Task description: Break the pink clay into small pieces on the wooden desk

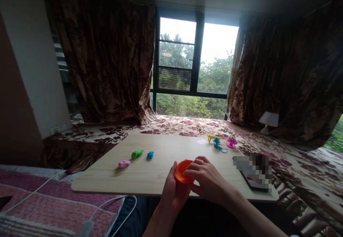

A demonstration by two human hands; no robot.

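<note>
Orange bowl [182,172] partly hidden by hands [173,188] [207,175], flat item [254,174] pixelated, white cable [128,196] cut off below

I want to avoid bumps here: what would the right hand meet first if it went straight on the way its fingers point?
The orange bowl: the right hand reaches over its right side, seemingly touching it. Beyond, the left hand looks next, though depth is unclear.

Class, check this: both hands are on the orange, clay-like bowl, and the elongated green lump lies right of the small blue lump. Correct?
No: in the head view, the elongated green lump lies left of the small blue lump. The left hand and right hand are both on the orange, clay-like bowl.
</note>
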